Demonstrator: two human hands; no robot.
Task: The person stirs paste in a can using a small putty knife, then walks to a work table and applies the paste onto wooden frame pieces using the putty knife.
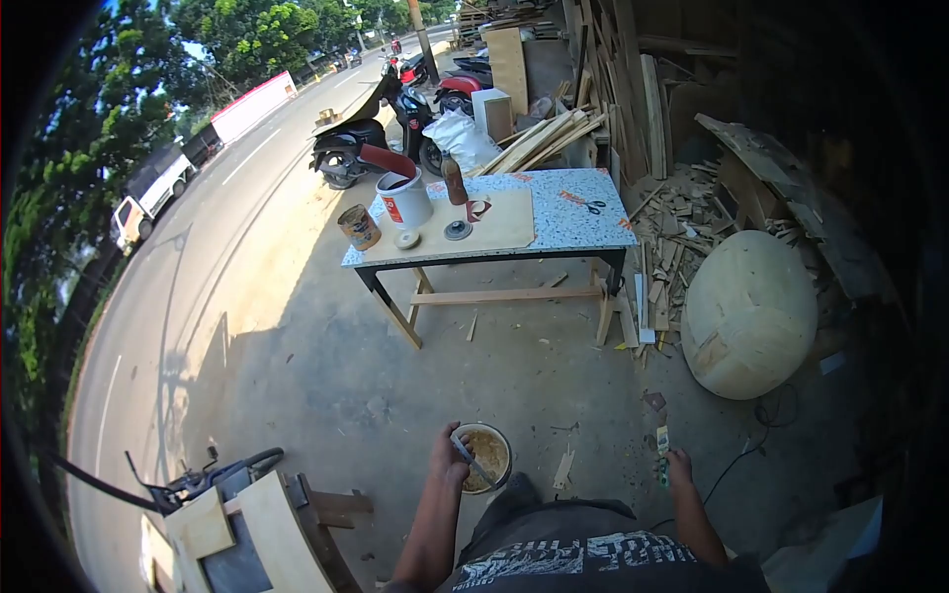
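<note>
My left hand [451, 457] is closed at the left rim of a round white tub [508, 447] with a tan, lumpy mass [486, 447] inside. A thin grey strip [478, 468] slants across the tub's mouth from my fingers; whether it is a tool or the tub's handle I cannot tell. Out to the right, my right hand [679, 468] is closed around a small, narrow pale-and-green object [662, 447], too small to name. Both hands are low, close to my body, above the concrete floor.
Ahead stands a speckled table [583, 232] with a white bucket [405, 203], a rusty can [358, 227], a brown bottle [454, 182] and scissors [591, 206]. A large rounded pale form [751, 316] and wood scraps [672, 237] lie right. A cable [736, 460] crosses the floor.
</note>
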